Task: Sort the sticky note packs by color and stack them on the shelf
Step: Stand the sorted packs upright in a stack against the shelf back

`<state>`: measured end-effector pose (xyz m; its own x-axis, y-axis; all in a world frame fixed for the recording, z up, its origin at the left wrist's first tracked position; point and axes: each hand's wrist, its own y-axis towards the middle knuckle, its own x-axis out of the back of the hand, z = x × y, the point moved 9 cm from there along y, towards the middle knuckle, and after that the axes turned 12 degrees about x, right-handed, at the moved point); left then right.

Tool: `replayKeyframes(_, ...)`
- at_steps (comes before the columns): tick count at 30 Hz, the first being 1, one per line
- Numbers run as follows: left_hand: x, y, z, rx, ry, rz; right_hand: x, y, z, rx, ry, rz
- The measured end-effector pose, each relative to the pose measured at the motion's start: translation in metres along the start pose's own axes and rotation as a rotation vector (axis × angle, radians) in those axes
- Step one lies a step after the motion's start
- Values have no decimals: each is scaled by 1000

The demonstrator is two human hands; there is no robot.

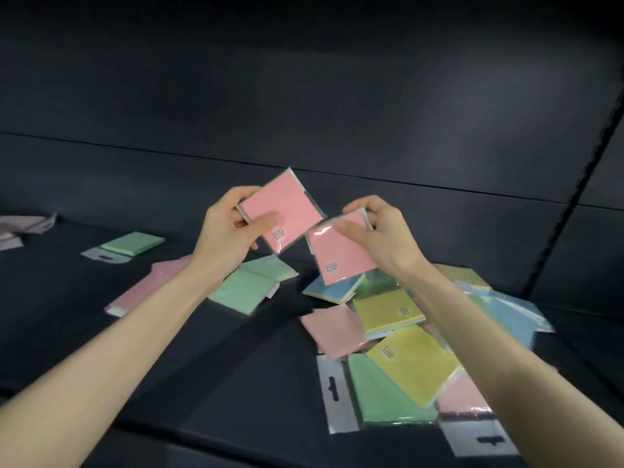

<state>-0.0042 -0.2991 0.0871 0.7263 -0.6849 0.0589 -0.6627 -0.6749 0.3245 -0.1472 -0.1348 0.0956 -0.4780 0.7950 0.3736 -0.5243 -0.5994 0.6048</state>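
My left hand (226,228) grips a pink sticky note pack (287,204) in clear wrap, held up above the dark shelf (236,366). My right hand (378,228) pinches a second pink pack (337,258) just right of and below the first; their corners nearly touch. Below my right arm lies a mixed pile of packs: yellow (412,376), green (378,393), pink (334,329) and blue (324,288). On the left lie a pink pack (148,285), two green packs (246,285) side by side, and one green pack (135,244) farther back.
The shelf's dark back wall (304,113) rises behind my hands. A slotted upright post (567,204) runs down the right side. Pale packs (23,228) lie at the far left edge. White hang tabs (334,393) stick out from the pile's front.
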Motion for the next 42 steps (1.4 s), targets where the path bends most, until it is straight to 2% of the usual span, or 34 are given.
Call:
replayKeyframes(7, 105, 5, 19, 46, 76, 6, -99, 9, 23, 2, -72, 49)
replayKeyframes(15, 197, 4, 66, 148, 200, 170, -193, -4, 38, -90, -141, -43)
replayKeyframes(23, 217, -10, 108, 316, 337, 448, -229, -4, 42, -181, -201, -132)
replayKeyframes(29, 222, -7, 121, 386, 362, 530, -253, 14, 21, -264, -266, -97)
replayKeyframes(33, 222, -6, 123, 407, 396, 651, -257, 24, 10, -312, -266, -111)
replayKeyframes(36, 212, -7, 123, 342, 451, 672, -269, 27, 5, -333, -309, -18)
replayKeyframes(40, 197, -3, 118, 157, 730, 586, -284, 28, -1, -339, -453, 157)
replayKeyframes(42, 196, -2, 117, 123, 834, 563, -285, 28, -2, -323, -532, 255)
